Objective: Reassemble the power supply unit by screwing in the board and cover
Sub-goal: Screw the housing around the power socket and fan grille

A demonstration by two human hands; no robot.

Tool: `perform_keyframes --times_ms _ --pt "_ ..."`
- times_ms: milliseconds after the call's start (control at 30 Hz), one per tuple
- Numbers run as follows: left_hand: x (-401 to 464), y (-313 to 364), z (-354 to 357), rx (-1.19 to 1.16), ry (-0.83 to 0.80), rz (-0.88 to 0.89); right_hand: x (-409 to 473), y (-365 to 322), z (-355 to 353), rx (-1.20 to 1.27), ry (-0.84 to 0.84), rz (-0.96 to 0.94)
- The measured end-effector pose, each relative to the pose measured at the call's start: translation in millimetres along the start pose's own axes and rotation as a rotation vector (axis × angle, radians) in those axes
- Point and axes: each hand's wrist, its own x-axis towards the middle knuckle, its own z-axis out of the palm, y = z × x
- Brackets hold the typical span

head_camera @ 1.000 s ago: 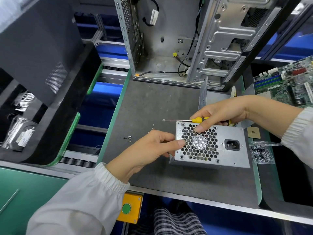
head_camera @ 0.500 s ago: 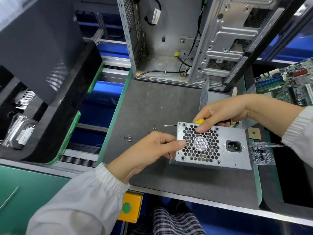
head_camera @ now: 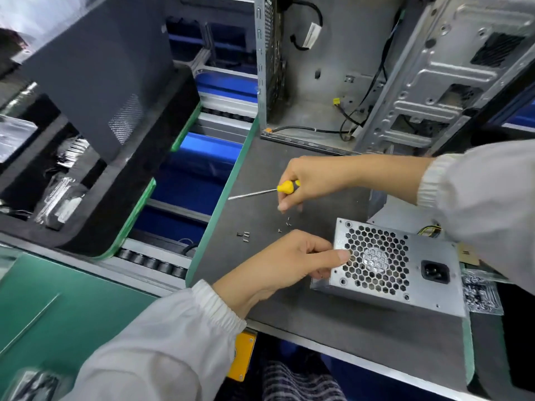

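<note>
The silver power supply unit [head_camera: 405, 264] stands on the grey mat [head_camera: 289, 316] with its honeycomb fan grille and black power socket facing me. My left hand [head_camera: 286, 264] grips its left edge, thumb on the grille. My right hand [head_camera: 312, 180] hovers left of and behind the unit, holding a yellow-handled screwdriver [head_camera: 272, 191] whose shaft points left. Its index finger reaches down toward several small loose screws [head_camera: 285, 222] on the mat. A second small group of screws [head_camera: 244, 235] lies further left.
An open computer case [head_camera: 362, 82] with loose cables stands at the back of the mat. A bag of screws [head_camera: 480, 296] lies right of the unit. A black foam tray [head_camera: 86, 140] sits on the left beyond a roller conveyor [head_camera: 162, 264]. A yellow button box [head_camera: 241, 357] hangs below the mat's front edge.
My right hand has left the top of the unit and moved left with the screwdriver, over the loose screws. My left hand still holds the unit's left edge.
</note>
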Motion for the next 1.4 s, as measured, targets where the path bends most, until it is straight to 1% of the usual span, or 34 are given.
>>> perform_keyframes --times_ms 67,133,200,333,467,600,700,767,833,933,1000,1100,1133,1233,1300,1400 --pt "0 2 0 -0.002 0.009 -0.017 33 -6 14 -0.099 -0.044 -0.067" --pt "1 3 0 -0.005 0.014 -0.025 58 -5 26 -0.180 -0.021 -0.125" --pt "2 2 -1 -0.014 0.008 -0.030 76 -2 37 -0.214 0.005 -0.143" --pt "3 2 -3 -0.006 -0.013 -0.021 96 2 56 -0.176 -0.021 -0.161" --pt "5 2 -3 -0.018 -0.025 -0.018 101 1 58 -0.112 -0.053 -0.180" --pt "5 4 -4 -0.022 -0.034 -0.006 101 -2 56 -0.165 -0.096 -0.215" --pt "6 2 -3 -0.022 -0.030 -0.001 95 -8 53 -0.187 -0.086 -0.190" --pt "6 1 -3 -0.019 -0.028 -0.003 79 -13 40 -0.143 -0.027 -0.138" --pt "6 3 -3 -0.016 -0.043 -0.002 50 -19 18 -0.074 0.109 -0.088" --pt "7 5 -4 0.002 -0.050 -0.006 -22 -28 -8 0.047 0.324 -0.082" --pt "7 6 -3 0.015 -0.042 -0.007 -77 -34 -5 0.132 0.419 -0.073" --pt "4 7 -2 0.010 -0.049 -0.001 -140 -43 38 0.276 0.523 -0.058" --pt "3 8 -2 0.004 -0.049 0.007 -152 -46 57 0.271 0.573 -0.067" --pt "0 11 -1 -0.012 -0.044 0.014 -164 -48 104 0.101 0.675 -0.126" --pt "0 11 1 -0.013 -0.038 0.003 -165 -44 120 -0.002 0.718 -0.135" --pt "-1 11 3 -0.016 -0.039 -0.002 -163 -42 128 -0.132 0.827 -0.168"
